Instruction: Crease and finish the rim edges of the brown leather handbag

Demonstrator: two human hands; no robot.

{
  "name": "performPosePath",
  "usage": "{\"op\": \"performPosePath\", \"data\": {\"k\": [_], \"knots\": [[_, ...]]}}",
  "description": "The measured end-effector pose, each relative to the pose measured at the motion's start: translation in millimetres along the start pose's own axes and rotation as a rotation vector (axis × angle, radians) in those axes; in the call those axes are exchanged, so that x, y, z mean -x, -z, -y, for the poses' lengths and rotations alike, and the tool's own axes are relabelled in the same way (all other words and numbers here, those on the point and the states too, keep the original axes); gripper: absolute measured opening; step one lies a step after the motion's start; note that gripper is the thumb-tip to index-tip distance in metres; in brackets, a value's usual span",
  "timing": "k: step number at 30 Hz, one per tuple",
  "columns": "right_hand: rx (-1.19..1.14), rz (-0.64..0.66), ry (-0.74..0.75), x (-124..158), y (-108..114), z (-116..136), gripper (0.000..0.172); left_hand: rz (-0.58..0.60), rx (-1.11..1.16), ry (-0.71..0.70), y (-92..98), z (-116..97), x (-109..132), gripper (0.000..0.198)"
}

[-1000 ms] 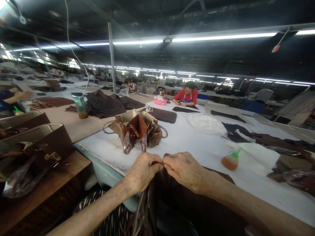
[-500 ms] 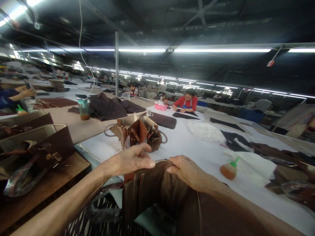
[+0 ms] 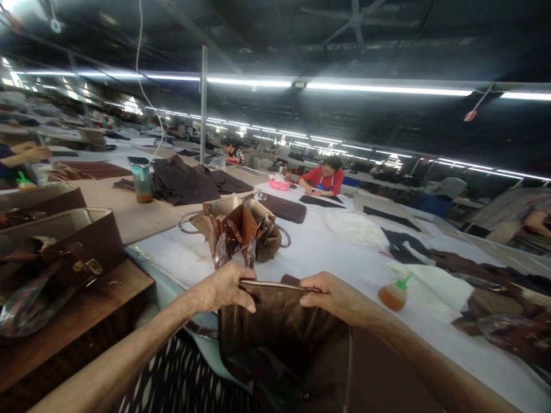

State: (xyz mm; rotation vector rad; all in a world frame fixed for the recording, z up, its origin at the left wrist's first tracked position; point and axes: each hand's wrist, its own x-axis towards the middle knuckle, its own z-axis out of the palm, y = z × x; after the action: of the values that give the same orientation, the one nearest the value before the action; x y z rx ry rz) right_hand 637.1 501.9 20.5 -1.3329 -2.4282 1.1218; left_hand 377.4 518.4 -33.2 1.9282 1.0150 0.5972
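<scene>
A brown handbag (image 3: 279, 338) faces me with its mouth open and its dark lining showing. My left hand (image 3: 226, 289) pinches the far rim near its left end, thumb inside. Farther right on the same rim, my right hand (image 3: 329, 295) grips the edge between thumb and fingers. The rim is stretched nearly straight between the two hands. Just beyond stands another brown handbag (image 3: 241, 229) with round handles and plastic-wrapped parts. The bottom of the held bag is dark and hard to make out.
More brown bags (image 3: 86, 246) stand on a brown surface at the left. A glue bottle with a green tip (image 3: 394, 292) sits on the white table (image 3: 318, 246) at right, near white cloth (image 3: 430, 287). A jar (image 3: 142, 183) stands back left. A person in red (image 3: 327, 178) works across.
My left hand has closed on the bag's rim, where its fingers were raised and loose before. The rim is now straighter and the bag's mouth wider.
</scene>
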Motion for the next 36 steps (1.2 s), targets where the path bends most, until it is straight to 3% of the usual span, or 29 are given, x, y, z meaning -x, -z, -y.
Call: {"op": "performPosePath", "data": {"k": [6,12,21,24,28,31,36], "knots": [[-0.068,0.044,-0.01,-2.3,13.3,-11.6,0.023,0.101,0.068,0.008,3.6,-2.5,-8.9,0.032],[-0.154,0.071,-0.066,-7.6,18.5,-18.1,0.02,0.124,0.215,0.043,-0.4,4.2,-16.2,0.035],[0.018,-0.03,-0.083,-6.7,14.7,-12.6,0.019,-0.062,-0.314,-0.189,-0.5,-20.3,-21.2,0.044],[0.023,-0.049,-0.097,-4.2,14.0,-11.7,0.02,-0.194,-0.488,-0.266,-8.5,-25.5,-20.2,0.04],[0.048,-0.108,-0.088,-4.7,11.7,-14.2,0.026,-0.364,-0.881,-0.419,-30.1,-34.0,-12.5,0.023],[0.063,-0.154,-0.109,-7.6,7.0,-16.1,0.029,-0.447,-1.05,-0.368,-51.4,-37.2,-4.4,0.023],[0.097,-0.216,-0.146,-9.7,-0.2,-11.6,0.031,-0.668,-1.016,-0.308,-74.5,-22.5,0.2,0.029]]}}
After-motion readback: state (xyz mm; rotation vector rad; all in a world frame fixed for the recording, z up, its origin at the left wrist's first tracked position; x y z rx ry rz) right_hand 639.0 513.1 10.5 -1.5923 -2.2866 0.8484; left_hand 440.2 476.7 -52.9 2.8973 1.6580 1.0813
